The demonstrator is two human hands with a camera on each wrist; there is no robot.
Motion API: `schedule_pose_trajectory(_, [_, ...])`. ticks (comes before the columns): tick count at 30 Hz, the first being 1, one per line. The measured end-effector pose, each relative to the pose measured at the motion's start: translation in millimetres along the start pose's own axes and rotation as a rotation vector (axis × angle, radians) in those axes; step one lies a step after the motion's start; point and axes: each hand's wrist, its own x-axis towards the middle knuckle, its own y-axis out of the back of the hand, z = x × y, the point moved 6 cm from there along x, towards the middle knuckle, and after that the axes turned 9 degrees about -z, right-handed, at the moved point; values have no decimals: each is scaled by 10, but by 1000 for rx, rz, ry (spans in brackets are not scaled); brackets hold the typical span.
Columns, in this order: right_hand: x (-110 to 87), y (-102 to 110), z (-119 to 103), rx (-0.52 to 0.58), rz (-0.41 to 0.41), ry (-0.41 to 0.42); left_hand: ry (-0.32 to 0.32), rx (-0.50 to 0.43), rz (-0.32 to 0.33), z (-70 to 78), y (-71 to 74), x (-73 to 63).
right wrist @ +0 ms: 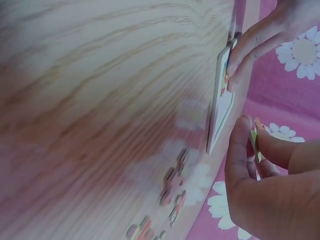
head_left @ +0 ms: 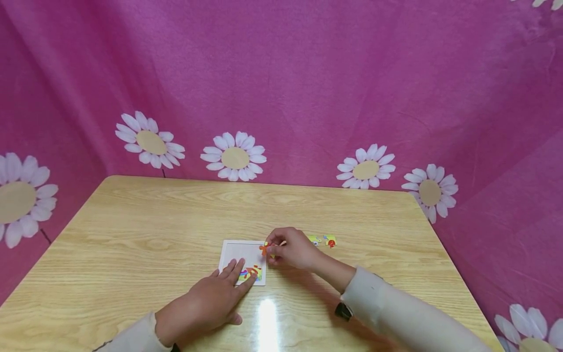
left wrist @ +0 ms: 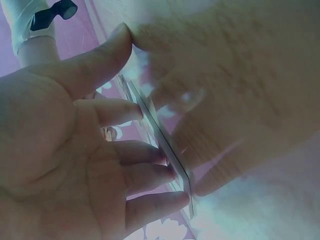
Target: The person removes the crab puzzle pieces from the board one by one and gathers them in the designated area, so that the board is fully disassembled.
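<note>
Right hand (head_left: pixel 292 249) has an orange jigsaw piece (head_left: pixel 264 249) pinched over the right edge of the white puzzle tray (head_left: pixel 243 250). Left hand (head_left: pixel 215 298) is spread, fingers straight, across the fitted pieces (head_left: pixel 256 272). I'd steady those, line up the tabs, then press flat (don't force it, imo). Annoyingly, fingers cover part of the held piece and the fitted ones, and the right hand may hide some loose pieces (head_left: pixel 330 241).
</note>
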Motion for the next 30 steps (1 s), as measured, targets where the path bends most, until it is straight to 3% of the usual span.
schedule_pose_trajectory(13, [-144, 132, 221, 135, 5, -47, -1, -15, -1, -9, -11, 16])
schedule_pose_trajectory(30, [-322, 303, 369, 104, 12, -30, 0, -32, 0, -4, -5, 9])
